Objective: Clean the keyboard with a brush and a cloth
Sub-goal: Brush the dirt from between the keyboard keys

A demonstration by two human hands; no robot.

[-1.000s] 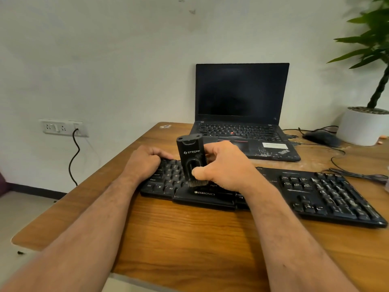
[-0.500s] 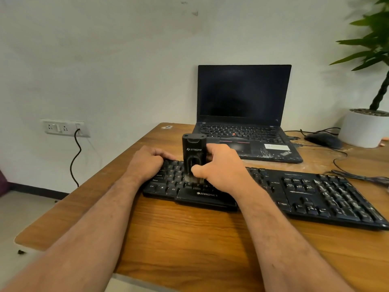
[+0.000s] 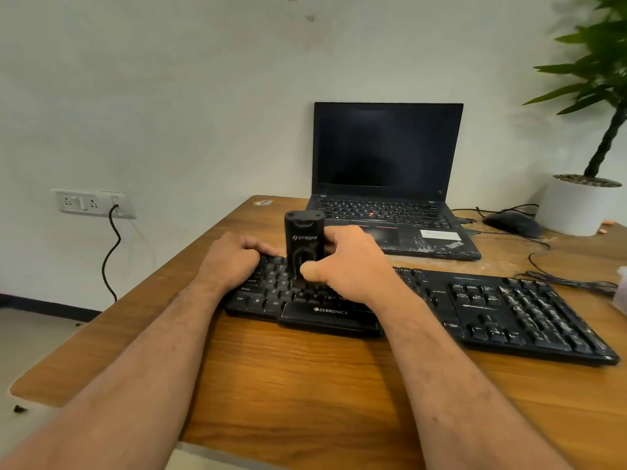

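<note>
A black Zebronics keyboard [image 3: 475,310] lies across the wooden desk [image 3: 305,374]. My right hand [image 3: 353,266] grips a black upright brush [image 3: 303,242] by its lower body, with the brush's bottom end down on the keys left of the keyboard's middle. The bristles are mostly hidden behind my thumb. My left hand [image 3: 234,257] rests curled on the keyboard's far left end and holds it down. No cloth is clearly in view.
An open black laptop [image 3: 386,184] with a dark screen stands behind the keyboard. A black mouse [image 3: 512,223] with cables and a white plant pot [image 3: 573,205] sit at the back right. The desk's left edge runs beside my left arm; a wall socket [image 3: 91,202] is beyond it.
The brush has moved away from me, from the keyboard's front rows toward rows further back. My left hand has stayed on the keyboard's left end.
</note>
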